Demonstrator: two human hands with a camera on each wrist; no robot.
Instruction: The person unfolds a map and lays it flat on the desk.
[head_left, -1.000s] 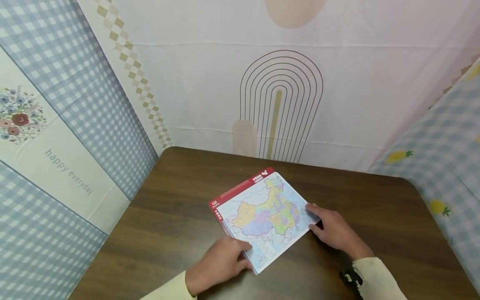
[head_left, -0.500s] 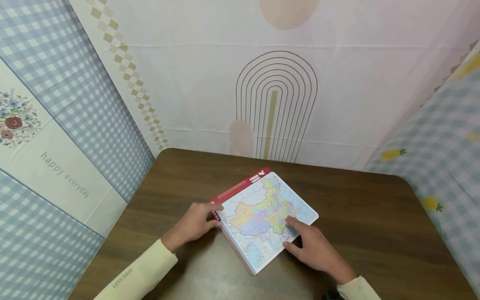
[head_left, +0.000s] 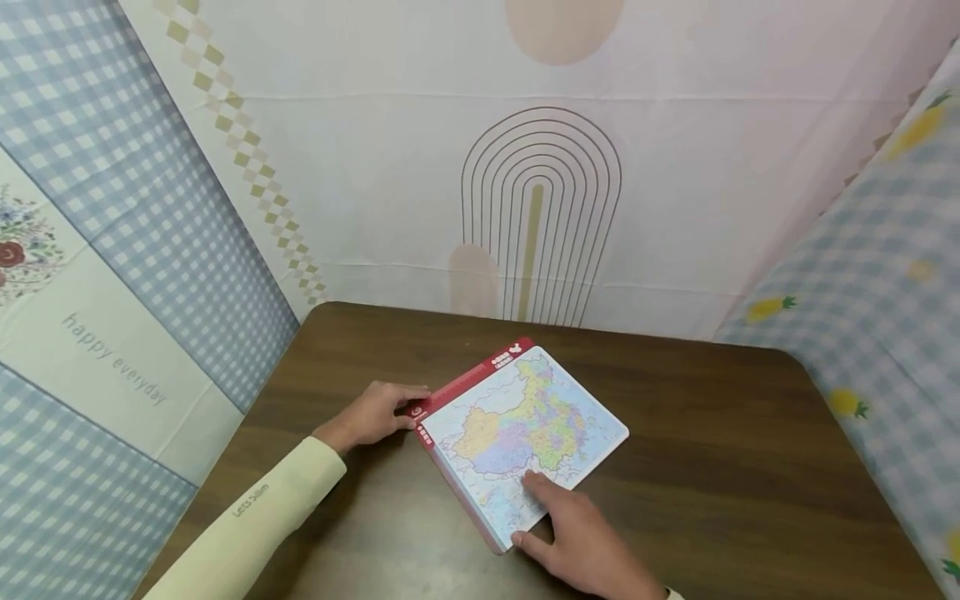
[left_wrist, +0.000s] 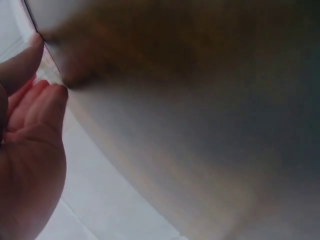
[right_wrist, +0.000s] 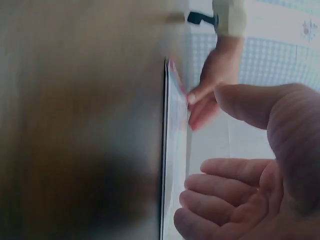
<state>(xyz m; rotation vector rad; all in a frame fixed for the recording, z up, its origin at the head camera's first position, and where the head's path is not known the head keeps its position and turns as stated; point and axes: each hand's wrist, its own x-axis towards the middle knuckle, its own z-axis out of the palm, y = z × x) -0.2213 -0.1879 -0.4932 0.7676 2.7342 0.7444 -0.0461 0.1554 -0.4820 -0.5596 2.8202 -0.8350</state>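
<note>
A stiff, flat map of China [head_left: 517, 417] with a red header strip lies turned at an angle on the brown wooden table [head_left: 712, 467]. Its layered edge shows as thin dark lines in the right wrist view. At its left red corner is my left hand [head_left: 369, 414], fingertips over the header and thumb along the side edge. My right hand [head_left: 577, 533] reaches across the near edge, fingertips on the printed face and thumb near the lower corner. In the right wrist view the right hand's fingers [right_wrist: 215, 195] are extended and spread from the thumb.
Behind the table hangs a pale cloth [head_left: 360, 183] printed with arches. Blue checked cloth [head_left: 172, 142] borders the left side, and another checked cloth with pineapples [head_left: 870, 292] drapes the right.
My left hand has slid from the map's lower corner up to its red left corner. The right hand has travelled from the right corner along the near edge towards the lower corner.
</note>
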